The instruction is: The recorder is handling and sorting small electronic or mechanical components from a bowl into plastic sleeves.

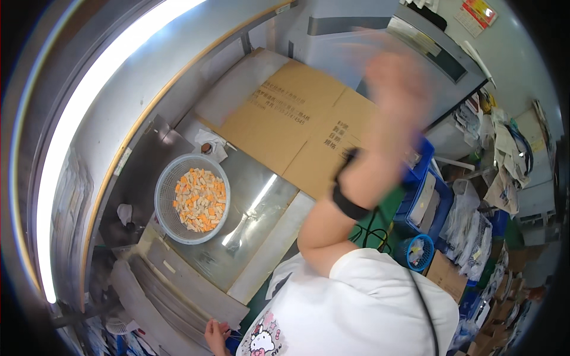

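My right arm is raised across the upper right, with a black band around it. My right hand [395,71] is smeared by motion in front of the grey cabinet, so its fingers cannot be read. Low in the picture, my left hand [217,333] is beside my white shirt, its fingers curled together; what they hold, if anything, is too small to make out. Neither hand touches the round grey plastic basket [161,204], which stands on the metal worktop [252,204]. Many small orange and beige pieces [202,199] lie inside it.
A flat brown cardboard sheet [297,118] covers the far part of the bench. A small brown bottle [206,148] stands on white tissue behind the basket. To the right are blue crates [409,210], a blue round basket [417,252] and plastic bags [469,231]. A black cable [420,296] crosses my shirt.
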Tool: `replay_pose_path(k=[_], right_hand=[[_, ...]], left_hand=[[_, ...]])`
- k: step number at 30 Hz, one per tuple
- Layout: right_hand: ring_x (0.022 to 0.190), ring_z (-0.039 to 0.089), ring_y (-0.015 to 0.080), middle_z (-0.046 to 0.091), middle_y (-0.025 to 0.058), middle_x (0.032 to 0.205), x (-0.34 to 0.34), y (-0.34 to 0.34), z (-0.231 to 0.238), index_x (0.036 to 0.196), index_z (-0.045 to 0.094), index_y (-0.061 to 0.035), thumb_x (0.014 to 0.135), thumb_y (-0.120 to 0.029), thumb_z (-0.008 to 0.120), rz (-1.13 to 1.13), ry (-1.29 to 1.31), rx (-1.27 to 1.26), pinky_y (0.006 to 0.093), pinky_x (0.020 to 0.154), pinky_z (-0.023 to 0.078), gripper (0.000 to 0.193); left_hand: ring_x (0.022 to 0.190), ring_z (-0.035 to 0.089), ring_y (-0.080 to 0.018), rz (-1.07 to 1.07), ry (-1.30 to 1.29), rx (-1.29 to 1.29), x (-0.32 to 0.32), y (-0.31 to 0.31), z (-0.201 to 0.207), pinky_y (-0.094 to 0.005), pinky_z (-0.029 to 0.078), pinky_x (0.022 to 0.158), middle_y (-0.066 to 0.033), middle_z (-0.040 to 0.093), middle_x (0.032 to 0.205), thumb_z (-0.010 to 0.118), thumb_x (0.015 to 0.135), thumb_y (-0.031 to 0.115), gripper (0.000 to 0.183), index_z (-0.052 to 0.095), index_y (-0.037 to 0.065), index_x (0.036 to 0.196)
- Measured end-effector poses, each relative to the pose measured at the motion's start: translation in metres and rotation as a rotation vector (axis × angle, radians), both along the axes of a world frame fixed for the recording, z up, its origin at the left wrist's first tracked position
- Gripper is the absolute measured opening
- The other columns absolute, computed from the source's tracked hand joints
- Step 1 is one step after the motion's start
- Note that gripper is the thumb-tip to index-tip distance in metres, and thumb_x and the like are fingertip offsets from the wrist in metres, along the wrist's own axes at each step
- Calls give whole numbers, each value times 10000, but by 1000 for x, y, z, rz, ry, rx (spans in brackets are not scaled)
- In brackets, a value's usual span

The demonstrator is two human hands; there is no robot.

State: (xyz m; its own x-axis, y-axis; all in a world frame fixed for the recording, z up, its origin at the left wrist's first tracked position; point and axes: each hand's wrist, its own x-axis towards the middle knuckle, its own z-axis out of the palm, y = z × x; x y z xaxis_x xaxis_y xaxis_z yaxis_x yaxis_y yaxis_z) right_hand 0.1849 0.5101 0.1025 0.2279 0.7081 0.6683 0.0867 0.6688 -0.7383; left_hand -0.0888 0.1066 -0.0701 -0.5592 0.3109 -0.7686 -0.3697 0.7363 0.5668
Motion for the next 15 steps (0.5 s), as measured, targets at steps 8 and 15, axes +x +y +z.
replay_pose_path(k=[8,15], right_hand=[[825,538,273,557,147,899,-130,41,-66,944,532,-42,640,-297,571,852,-1109,-344,342,708,428,399],[666,546,164,575,112,696,-19,125,-190,828,551,13,685,-223,519,215,-1015,-626,290,599,425,278]], left_hand=[[850,523,-234,78,100,23,-2,10,-1,-300,435,664,-153,521,952,460,799,255,403,383,-18,1086],[680,495,-157,55,-7,143,-7,-42,-38,-265,408,569,-86,529,788,470,797,255,327,430,34,1035]])
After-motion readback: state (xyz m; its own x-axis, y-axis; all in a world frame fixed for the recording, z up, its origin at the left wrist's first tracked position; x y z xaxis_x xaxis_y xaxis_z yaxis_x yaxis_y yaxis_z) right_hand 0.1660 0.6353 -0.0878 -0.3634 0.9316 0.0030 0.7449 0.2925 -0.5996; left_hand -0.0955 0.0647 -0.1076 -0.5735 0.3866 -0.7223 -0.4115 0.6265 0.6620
